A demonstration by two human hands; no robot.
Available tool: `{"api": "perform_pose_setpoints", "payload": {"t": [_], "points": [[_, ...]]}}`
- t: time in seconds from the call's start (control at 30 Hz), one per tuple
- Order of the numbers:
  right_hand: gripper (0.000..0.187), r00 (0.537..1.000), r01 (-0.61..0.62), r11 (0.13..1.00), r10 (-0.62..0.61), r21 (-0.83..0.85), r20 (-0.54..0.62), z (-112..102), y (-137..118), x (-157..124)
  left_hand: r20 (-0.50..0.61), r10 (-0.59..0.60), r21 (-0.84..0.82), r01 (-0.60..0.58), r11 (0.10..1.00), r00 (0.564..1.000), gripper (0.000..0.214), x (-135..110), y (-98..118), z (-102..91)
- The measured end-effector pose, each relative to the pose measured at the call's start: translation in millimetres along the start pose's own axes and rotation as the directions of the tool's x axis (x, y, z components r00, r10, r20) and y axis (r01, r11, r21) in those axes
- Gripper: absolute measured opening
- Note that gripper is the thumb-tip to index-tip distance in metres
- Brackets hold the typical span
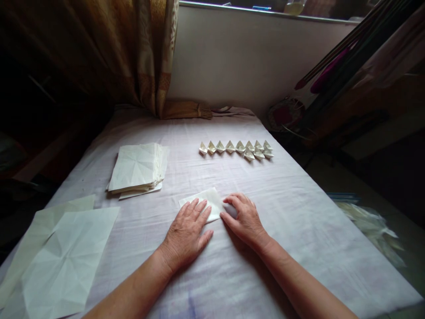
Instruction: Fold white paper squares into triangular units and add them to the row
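Note:
A folded sheet of white paper (212, 197) lies on the cloth-covered table in front of me. My left hand (187, 228) rests flat on its left and middle part, palm down with the fingers stretched out. At the paper's right edge is my right hand (245, 218), its fingers curved. Its thumb and forefinger are apart and touch or nearly touch that edge. Farther back on the right, small folded paper boats (230, 147) stand in two rows. A stack of creased paper sheets (136, 166) sits to the left.
Larger creased sheets (66, 261) lie at the near left, partly overlapping. A pale tablecloth (282, 261) covers the table. A gold curtain (146, 57) hangs at the back left. Beyond the right edge, plastic bags (372, 226) lie lower down.

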State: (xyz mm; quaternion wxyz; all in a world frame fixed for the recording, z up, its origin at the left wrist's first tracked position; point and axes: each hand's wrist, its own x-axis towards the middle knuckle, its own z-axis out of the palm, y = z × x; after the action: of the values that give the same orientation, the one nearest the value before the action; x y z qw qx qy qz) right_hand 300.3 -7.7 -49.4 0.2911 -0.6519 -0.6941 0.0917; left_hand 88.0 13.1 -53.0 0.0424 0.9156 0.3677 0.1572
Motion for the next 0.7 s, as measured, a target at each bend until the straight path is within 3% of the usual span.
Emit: {"api": "perform_pose_setpoints", "payload": {"t": [0.17, 0.3, 0.4, 0.47, 0.57, 0.7], "points": [[0.019, 0.998, -0.06, 0.998, 0.059, -0.019, -0.038, 0, 6, -4, 0.0, 0.003, 0.008, -0.003, 1.0, 1.0, 0.052, 1, 0, 0.0], [0.024, 0.996, 0.078, 0.996, -0.079, -0.04, -0.031, 2, 4, -2, -0.017, 0.005, 0.014, -0.005, 1.0, 1.0, 0.051, 1, 0, 1.7], [0.035, 0.956, 0.286, 0.955, -0.278, -0.083, 0.097, -2, 1, 0, -0.032, 0.014, 0.015, -0.013, 1.0, 0.999, 0.051, 0, 0, 2.7], [0.038, 0.91, 0.375, 0.922, -0.346, -0.099, 0.229, -8, 1, 0, -0.032, 0.009, 0.006, -0.009, 1.0, 0.999, 0.051, 0, 0, 1.9], [0.038, 0.86, 0.422, 0.901, -0.362, -0.101, 0.358, -21, 7, -1, -0.001, 0.0, -0.022, 0.0, 1.0, 1.0, 0.047, 1, 1, -1.8], [0.037, 0.83, 0.452, 0.888, -0.385, -0.082, 0.403, -32, 18, -4, 0.057, 0.003, -0.053, 0.0, 0.999, 0.998, 0.036, 2, 2, -7.1]]}}
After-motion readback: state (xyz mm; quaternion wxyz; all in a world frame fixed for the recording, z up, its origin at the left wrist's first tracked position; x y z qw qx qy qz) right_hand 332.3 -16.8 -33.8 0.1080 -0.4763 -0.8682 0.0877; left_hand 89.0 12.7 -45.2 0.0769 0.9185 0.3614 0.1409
